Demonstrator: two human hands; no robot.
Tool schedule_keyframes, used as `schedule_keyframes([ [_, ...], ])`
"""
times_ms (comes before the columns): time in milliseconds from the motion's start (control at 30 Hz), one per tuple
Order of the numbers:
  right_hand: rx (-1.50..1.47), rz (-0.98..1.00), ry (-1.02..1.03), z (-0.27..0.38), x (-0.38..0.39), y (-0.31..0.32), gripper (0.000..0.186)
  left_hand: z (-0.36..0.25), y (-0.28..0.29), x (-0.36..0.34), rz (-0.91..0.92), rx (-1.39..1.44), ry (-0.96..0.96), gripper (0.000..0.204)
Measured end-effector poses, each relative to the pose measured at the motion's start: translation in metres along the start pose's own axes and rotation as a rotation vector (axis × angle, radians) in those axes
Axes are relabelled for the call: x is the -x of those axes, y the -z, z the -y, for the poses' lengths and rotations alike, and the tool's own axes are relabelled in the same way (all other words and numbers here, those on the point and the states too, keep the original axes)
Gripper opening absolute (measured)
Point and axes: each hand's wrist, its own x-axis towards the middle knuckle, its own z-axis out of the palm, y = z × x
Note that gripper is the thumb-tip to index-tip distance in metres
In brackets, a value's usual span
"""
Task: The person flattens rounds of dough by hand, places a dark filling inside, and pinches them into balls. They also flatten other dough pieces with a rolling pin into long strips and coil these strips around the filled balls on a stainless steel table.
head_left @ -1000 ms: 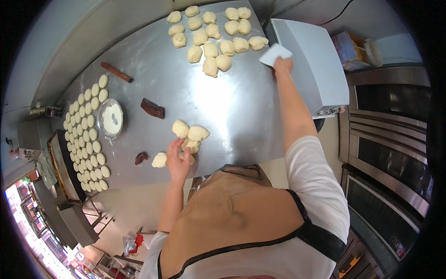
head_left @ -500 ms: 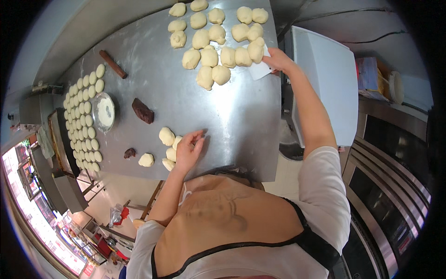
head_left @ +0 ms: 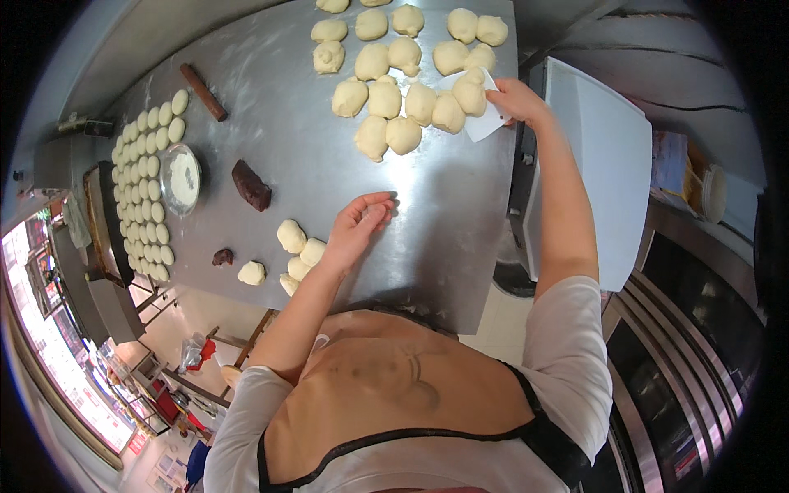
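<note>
My right hand (head_left: pixel 518 103) grips a white dough scraper (head_left: pixel 482 125) at the upper right of the steel table, its blade against a lobed dough lump (head_left: pixel 469 92) among the rows of pale dough balls (head_left: pixel 371 62). My left hand (head_left: pixel 362 222) hovers near mid-table with loosely bent fingers apart and nothing in them. Just left of it lies a small group of dough balls (head_left: pixel 291 237). A dark brown block (head_left: pixel 251 185) and a smaller dark piece (head_left: pixel 223 257) are farther left.
The steel table (head_left: pixel 271 82) holds many flattened rounds (head_left: pixel 154 189), a bowl of flour (head_left: pixel 182 179) and a wooden rolling pin (head_left: pixel 203 90). A metal tray (head_left: pixel 103 230) stands at the left, a white machine (head_left: pixel 592 181) beside the table's right edge, oven-like steel doors (head_left: pixel 682 287) below it.
My left hand has left the near dough balls, moving up and right. My right hand, with the scraper, has slid in against the dough at the right of the rows. The view has shifted.
</note>
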Motion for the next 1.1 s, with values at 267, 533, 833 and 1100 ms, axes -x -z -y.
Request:
schedule_keyframes([
  [267,-0.013,0.039,0.252,0.032,0.003,-0.057,0.027,-0.059,-0.037,-0.059,-0.027,0.382,0.072,0.065],
  [533,0.573,-0.438,0.575,0.096,0.182,-0.179,0.022,-0.019,-0.009,-0.056,0.269,0.946,0.095,0.066],
  [833,0.262,-0.681,0.210,0.016,0.039,-0.090,0.036,0.046,0.037,0.095,-0.062,-0.446,-0.274,0.074],
  [1100,0.062,-0.159,0.212,0.043,-0.009,-0.125,0.038,0.070,0.013,0.110,-0.119,-1.132,-0.194,0.092],
])
